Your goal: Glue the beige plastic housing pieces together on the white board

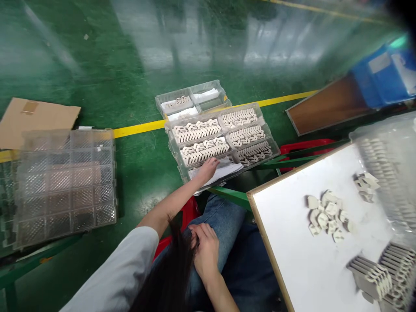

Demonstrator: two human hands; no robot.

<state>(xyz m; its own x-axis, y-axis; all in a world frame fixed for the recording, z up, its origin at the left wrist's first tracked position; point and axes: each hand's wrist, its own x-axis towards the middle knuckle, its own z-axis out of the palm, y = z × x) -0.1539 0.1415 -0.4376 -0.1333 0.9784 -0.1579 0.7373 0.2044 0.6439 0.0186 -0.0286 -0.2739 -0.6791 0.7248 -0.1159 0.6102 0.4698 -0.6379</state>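
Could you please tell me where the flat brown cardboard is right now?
The cardboard is at the far left of the head view, just beyond the clear compartment trays.

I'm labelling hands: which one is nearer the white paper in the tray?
Left. The left hand is at the white paper; the right hand is farther back, over the jeans.

This looks like a factory workshop: a glossy green painted floor (136, 56) with a yellow marking line (139, 129), clear plastic compartment trays (224, 119) of repeated off-white molded parts near twelve o'clock, and a white wood-edged tabletop (279, 216) toward four o'clock.
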